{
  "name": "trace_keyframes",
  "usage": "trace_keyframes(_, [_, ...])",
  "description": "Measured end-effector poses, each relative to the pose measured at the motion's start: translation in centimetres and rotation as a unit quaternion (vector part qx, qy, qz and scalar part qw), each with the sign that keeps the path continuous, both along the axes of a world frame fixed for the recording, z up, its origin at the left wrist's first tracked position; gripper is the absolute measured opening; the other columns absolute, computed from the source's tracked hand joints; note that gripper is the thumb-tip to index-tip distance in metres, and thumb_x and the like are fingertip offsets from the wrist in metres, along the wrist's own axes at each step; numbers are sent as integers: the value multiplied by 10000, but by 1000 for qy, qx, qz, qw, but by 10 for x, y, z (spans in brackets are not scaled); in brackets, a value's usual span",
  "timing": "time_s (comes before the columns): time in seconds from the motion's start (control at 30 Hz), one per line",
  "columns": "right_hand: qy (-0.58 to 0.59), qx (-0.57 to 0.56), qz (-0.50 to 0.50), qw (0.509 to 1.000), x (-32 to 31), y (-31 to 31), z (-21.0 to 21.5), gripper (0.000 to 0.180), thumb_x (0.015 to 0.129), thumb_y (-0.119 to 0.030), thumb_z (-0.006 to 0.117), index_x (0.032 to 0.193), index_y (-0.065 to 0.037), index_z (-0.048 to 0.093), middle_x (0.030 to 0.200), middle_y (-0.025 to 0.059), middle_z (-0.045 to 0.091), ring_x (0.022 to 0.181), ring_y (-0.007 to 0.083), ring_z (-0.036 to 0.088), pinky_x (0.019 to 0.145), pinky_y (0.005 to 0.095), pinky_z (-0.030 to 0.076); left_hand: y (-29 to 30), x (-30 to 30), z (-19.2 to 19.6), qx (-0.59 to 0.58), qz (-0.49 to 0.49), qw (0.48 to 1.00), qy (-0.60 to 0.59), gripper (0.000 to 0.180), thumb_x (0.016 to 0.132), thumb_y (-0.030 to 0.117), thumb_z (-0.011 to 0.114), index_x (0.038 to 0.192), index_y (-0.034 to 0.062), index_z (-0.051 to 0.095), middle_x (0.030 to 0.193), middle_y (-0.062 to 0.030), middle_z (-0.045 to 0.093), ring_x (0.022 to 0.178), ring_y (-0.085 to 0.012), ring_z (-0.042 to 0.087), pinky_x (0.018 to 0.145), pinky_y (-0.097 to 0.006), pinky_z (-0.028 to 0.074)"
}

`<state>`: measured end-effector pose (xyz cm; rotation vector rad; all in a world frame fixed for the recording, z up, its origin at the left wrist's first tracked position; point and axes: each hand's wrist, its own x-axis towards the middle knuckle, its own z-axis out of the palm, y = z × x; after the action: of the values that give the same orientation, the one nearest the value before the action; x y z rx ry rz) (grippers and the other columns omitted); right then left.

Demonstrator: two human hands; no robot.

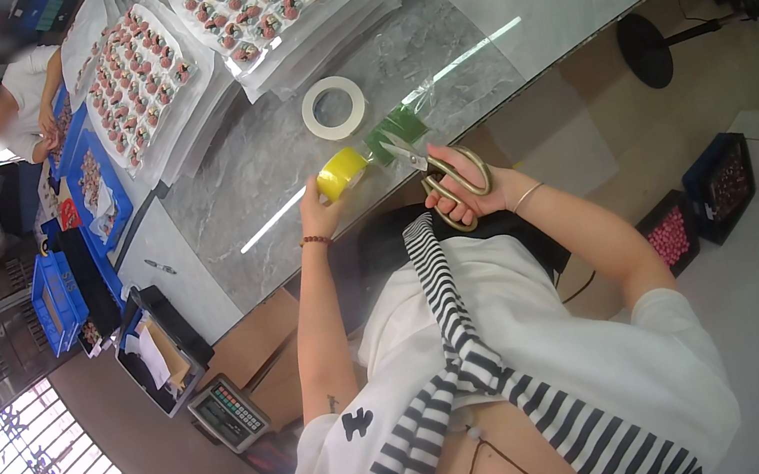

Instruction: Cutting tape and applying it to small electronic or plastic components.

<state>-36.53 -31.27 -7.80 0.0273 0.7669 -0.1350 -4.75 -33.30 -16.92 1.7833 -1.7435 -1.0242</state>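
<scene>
My left hand (320, 209) grips a roll of yellow tape (342, 174) at the table's near edge. A short green see-through strip (396, 134) lies just right of the roll, flat against the tabletop. Bronze-handled scissors (487, 175) are in my right hand (476, 196), fingers through the loops. Their blades are parted and reach over the green strip; whether they touch it I cannot tell. Beyond both hands, a roll of white tape (311, 113) rests on its side on the grey marbled table (273, 149).
Stacked clear trays (138, 87) of small red pieces stand at the far left, with another stack (257, 0) beside them. A co-worker (20, 97) sits past blue bins (99, 190). A pen (159, 267), a scale (228, 412) and black crates (718, 175) are around the table.
</scene>
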Motion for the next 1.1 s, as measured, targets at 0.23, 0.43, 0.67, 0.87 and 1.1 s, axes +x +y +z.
trace_keyframes(0.23, [-28, 37, 52, 998, 16, 7, -9, 882, 719, -805, 506, 934, 50, 484, 624, -12, 378, 465, 88, 344, 426, 206, 311, -11, 13, -8, 48, -20, 998, 45, 420, 732, 82, 744, 1078, 20, 515, 1016, -80, 630, 982, -177, 610, 865, -324, 471])
trace_keyframes(0.43, [-2, 57, 51, 997, 35, -6, -28, 819, 751, -775, 506, 883, 32, 534, 600, -1, 429, 453, 101, 365, 419, 219, 341, -12, 16, -9, 69, -21, 996, 46, 442, 749, 87, 739, 1124, 15, 517, 1065, -82, 622, 1015, -171, 600, 903, -314, 459])
trace_keyframes(0.67, [15, 27, 53, 998, 42, -7, -26, 803, 751, -778, 500, 849, 18, 536, 584, -2, 442, 435, 98, 391, 416, 215, 358, -11, 14, -8, 36, -6, 996, 79, 414, 727, 92, 723, 1078, 0, 523, 998, -143, 641, 956, -224, 620, 824, -322, 471])
trace_keyframes(0.87, [67, -67, 83, 992, 44, -5, -26, 816, 731, -849, 427, 778, -38, 509, 508, -40, 389, 386, 63, 356, 366, 199, 319, -14, 15, -5, 50, -10, 994, 95, 443, 727, 85, 724, 1112, -2, 523, 1017, -131, 638, 971, -213, 613, 842, -315, 464])
trace_keyframes(1.1, [61, -116, 68, 989, 35, -2, -35, 788, 743, -812, 479, 844, -30, 465, 534, -61, 366, 377, 30, 371, 344, 155, 304, -18, 16, -2, 67, -19, 995, 72, 450, 727, 85, 729, 1118, 4, 524, 1026, -125, 633, 970, -207, 611, 848, -316, 464])
